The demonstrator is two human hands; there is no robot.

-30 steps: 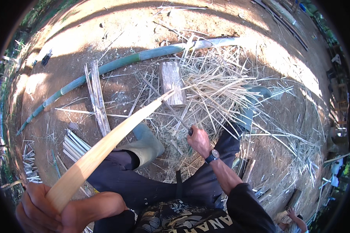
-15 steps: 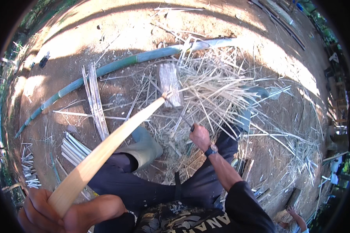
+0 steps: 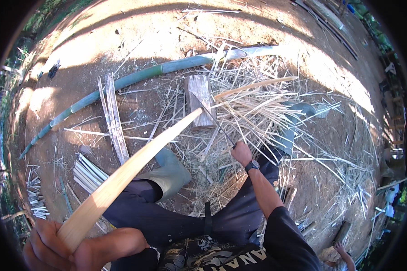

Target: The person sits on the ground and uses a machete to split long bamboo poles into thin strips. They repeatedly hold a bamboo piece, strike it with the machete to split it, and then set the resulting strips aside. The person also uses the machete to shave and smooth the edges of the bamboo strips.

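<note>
A long pale bamboo strip (image 3: 133,168) slants from the lower left toward the middle, with my left hand (image 3: 97,247) closed around its near end. Its narrow far end reaches the worn wooden block (image 3: 197,89). My right hand (image 3: 242,154), a watch at its wrist, grips the dark handle of a knife (image 3: 220,126). The thin blade crosses just beyond the strip's tip, over the block. Right of the block a long curved bamboo sliver (image 3: 255,86) lies above a heap of shavings (image 3: 257,110); whether it is still joined to the strip I cannot tell.
A green bamboo pole (image 3: 138,77) curves across the ground beyond the block. Split bamboo pieces (image 3: 111,117) lie left, and a bundle of pale strips (image 3: 89,172) is beside my left leg. My boots (image 3: 169,171) flank the shavings. Another person's hand (image 3: 340,248) shows lower right.
My right hand and the knife have shifted slightly right and nearer me. The strip's tip has moved a little right, and the long curved sliver has appeared over the shavings.
</note>
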